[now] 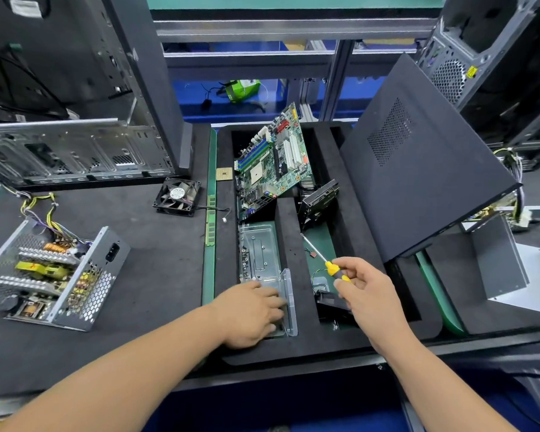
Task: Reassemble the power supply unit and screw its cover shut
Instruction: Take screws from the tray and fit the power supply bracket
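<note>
Pinching screwdriver [334,269]: right hand [368,294] | left hand [250,313] fingers curled into clear tray [259,254]

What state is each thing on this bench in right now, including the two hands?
Power supply unit: cover off, insides showing, lying on the mat.
Screwdriver: held in the right hand, tip raised over the tray.
Left hand: resting in the clear plastic box, fingers curled down.
Clear plastic box: lid open.
Motherboard: tilted, leaning in the foam tray.
Fan: loose, lying flat.

Two hands [253,313], one screwdriver [331,267], one power supply [53,275], one fan [177,197], one motherboard [272,163]
</note>
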